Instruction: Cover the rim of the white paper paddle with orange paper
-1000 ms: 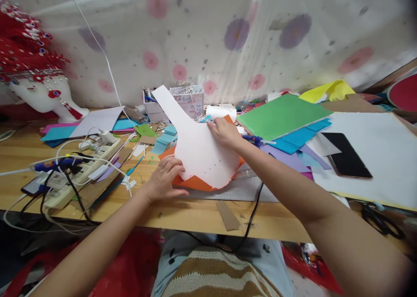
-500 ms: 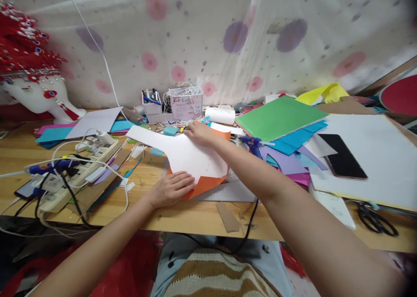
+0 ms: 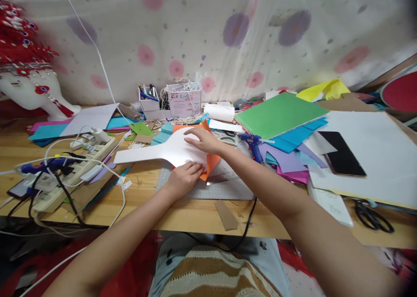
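A white fan-shaped cutout (image 3: 177, 147) lies over a sheet of orange paper (image 3: 213, 161) on the cutting mat, its long handle pointing left. Orange edges stick out behind and to the right, with a flap standing up at the right side. At the near edge, my left hand (image 3: 185, 179) has its fingers bent and close together, gripping the orange paper against the cutout; its fingertips are partly hidden. My right hand (image 3: 205, 140) rests over the cutout's upper right part, fingers stretched and a little apart.
A blue glue gun (image 3: 253, 145) stands right of the mat (image 3: 224, 192). Farther right are green board (image 3: 283, 114), a phone (image 3: 342, 153) and black scissors (image 3: 373, 216). At left lies a power strip (image 3: 74, 175) with tangled cables. Pen boxes (image 3: 185, 103) stand behind.
The cutout has turned so its handle swings toward me and lies lower at the left. My left hand has shifted right and up; my right hand has lifted its fingers apart.
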`<control>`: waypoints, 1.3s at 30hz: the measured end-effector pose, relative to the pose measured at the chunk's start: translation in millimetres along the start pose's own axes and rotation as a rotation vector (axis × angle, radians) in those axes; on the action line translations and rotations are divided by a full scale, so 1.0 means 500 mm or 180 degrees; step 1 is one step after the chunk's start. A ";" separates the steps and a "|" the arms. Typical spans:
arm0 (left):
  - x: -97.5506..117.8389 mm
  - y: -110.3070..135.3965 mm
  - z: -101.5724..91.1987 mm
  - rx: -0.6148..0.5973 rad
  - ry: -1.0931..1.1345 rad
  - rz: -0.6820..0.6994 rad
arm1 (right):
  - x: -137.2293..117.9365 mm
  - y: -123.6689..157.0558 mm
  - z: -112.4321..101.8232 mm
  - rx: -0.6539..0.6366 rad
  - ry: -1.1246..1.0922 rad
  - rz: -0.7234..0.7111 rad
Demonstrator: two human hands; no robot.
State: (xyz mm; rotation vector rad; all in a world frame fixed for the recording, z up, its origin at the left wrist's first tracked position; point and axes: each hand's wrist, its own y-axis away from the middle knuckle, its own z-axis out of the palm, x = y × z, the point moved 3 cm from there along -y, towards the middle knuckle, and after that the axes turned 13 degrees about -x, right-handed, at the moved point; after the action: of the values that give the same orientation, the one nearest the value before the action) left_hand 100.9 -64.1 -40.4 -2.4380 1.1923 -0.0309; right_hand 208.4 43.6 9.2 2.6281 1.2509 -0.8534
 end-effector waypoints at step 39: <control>-0.024 0.041 0.012 -0.0343 0.0066 0.0039 | 0.048 0.181 0.065 -0.0333 0.0886 -0.0721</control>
State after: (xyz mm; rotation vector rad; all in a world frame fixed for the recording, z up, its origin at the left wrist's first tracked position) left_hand 79.0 -64.1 -51.8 -2.5288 1.2477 0.0119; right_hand 273.4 -9.8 -43.2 2.6225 1.6368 -0.4403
